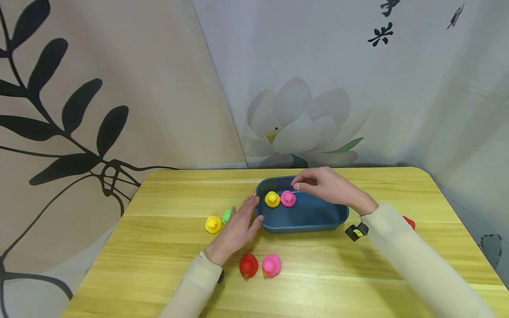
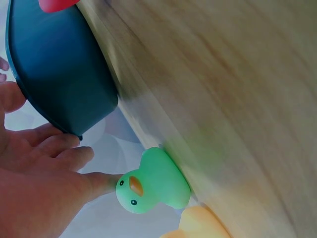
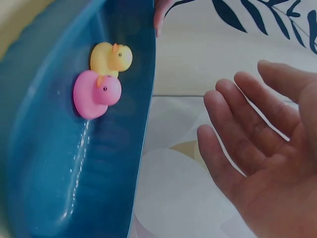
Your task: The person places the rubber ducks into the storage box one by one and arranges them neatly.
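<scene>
A blue plastic basin [image 1: 314, 227] holds a yellow rubber duck [image 1: 272, 199] and a pink rubber duck [image 1: 288, 198] side by side at its left end. My left hand [image 1: 237, 225] rests against the basin's left end, fingers stretched along the rim and thumb near the front corner. In the left wrist view, one finger of that hand overlaps the head of a green rubber duck [image 2: 158, 181], which my hand partly hides in the head view. Above the basin hovers my right hand [image 1: 327, 184]; the right wrist view shows its fingers loosely extended and nothing in them.
Outside the basin on the left lies another yellow duck [image 1: 213, 224]. A red duck [image 1: 248, 266] and a second pink duck [image 1: 271, 265] are in front on the wooden table [image 1: 318, 282]. At the right, my sleeve partly covers a red object [image 1: 409, 222]. Printed curtains [image 1: 159, 88] stand behind.
</scene>
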Available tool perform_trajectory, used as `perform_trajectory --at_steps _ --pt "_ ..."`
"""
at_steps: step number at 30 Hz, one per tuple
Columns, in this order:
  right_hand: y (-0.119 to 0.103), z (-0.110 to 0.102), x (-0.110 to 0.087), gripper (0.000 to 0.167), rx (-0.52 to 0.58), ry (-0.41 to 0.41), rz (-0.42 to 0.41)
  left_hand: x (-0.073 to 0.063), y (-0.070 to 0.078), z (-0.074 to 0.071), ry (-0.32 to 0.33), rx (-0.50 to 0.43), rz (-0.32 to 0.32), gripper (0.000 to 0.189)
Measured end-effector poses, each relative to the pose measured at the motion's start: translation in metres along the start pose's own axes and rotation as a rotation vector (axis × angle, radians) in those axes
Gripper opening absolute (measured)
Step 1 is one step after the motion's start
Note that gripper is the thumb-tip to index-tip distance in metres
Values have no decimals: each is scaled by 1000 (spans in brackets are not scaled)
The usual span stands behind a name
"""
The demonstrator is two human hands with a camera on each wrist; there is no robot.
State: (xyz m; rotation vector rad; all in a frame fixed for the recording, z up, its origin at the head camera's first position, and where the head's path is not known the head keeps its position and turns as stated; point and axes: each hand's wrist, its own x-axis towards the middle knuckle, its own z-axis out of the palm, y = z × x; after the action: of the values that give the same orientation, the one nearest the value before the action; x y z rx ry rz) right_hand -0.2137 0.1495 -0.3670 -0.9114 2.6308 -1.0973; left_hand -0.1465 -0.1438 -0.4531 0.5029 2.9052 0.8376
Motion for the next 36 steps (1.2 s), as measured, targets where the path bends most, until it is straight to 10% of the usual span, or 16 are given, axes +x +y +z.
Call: perform_trajectory --at_steps 36 --pt "14 -11 -108 18 -92 280 28 -1 0 1 3 -6 9 64"
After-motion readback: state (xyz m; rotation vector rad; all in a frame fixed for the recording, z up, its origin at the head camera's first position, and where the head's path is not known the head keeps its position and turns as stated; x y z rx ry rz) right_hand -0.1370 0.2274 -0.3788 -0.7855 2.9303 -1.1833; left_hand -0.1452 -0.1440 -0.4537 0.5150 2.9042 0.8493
